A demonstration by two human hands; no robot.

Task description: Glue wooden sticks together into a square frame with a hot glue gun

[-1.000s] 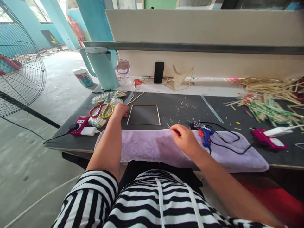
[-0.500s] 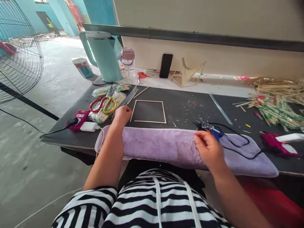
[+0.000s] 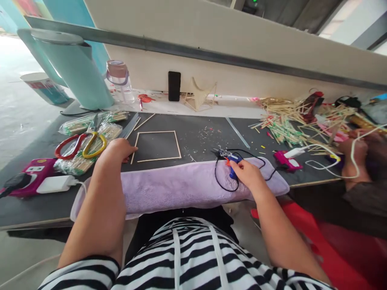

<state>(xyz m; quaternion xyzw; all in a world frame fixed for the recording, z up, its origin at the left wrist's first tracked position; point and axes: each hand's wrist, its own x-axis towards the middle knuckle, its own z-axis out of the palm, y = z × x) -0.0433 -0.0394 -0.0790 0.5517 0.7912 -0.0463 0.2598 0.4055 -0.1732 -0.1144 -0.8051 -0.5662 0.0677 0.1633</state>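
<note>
A dark table (image 3: 208, 139) carries a lilac towel (image 3: 169, 187) along its near edge, with a stick square (image 3: 156, 146) behind it. Left lie scissors (image 3: 80, 144) (on bagged sticks); right, a loose stick pile (image 3: 284, 121).

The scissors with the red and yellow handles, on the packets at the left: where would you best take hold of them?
Probably by the handle loops. The scissors lie flat on the packets of sticks, blades pointing away toward the wall, loops toward the table's near edge. The left hand rests just beside them, so coming from the near side, fingers through the red and yellow loops, looks easiest.
</note>
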